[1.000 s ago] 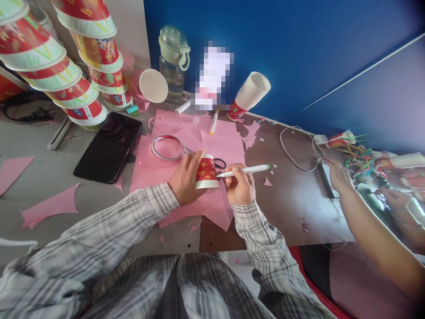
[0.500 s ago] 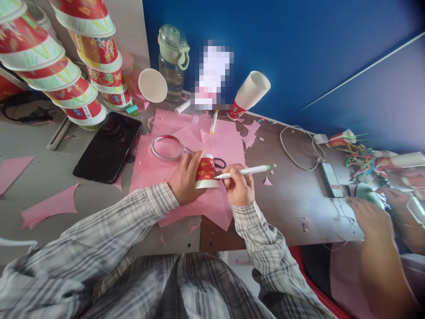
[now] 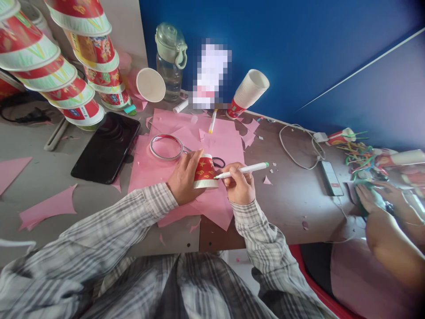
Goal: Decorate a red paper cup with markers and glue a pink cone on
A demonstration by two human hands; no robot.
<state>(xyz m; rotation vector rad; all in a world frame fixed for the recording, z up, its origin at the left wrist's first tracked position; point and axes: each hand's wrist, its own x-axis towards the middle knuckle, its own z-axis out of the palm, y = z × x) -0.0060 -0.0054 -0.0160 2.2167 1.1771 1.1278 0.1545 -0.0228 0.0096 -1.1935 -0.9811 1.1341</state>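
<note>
A red paper cup (image 3: 205, 169) with gold patterns is upside down, its white band at the bottom. My left hand (image 3: 186, 179) is wrapped round the cup's left side; some of the fingers are hidden behind it. In my right hand (image 3: 239, 186) is a white marker (image 3: 247, 170) with a green end, and its green tip meets or nearly meets the cup's right side near the white band. Under both hands lies pink paper (image 3: 226, 141). A roll of tape or ring (image 3: 166, 146) and a black loop (image 3: 218, 162) lie close to the cup.
Tall stacks of decorated cups (image 3: 78, 99) stand at the left by a black tablet (image 3: 106, 148). Behind are a water bottle (image 3: 170, 66), a yellow-tipped marker (image 3: 213, 122) and nested white cups (image 3: 247, 91). At right are a phone (image 3: 331, 178) and another person's arms (image 3: 387, 230).
My hands, the cup and the marker hold nearly the same pose. The view has shifted slightly. At the right, the other person's near hand has moved forward, away from the table's front edge.
</note>
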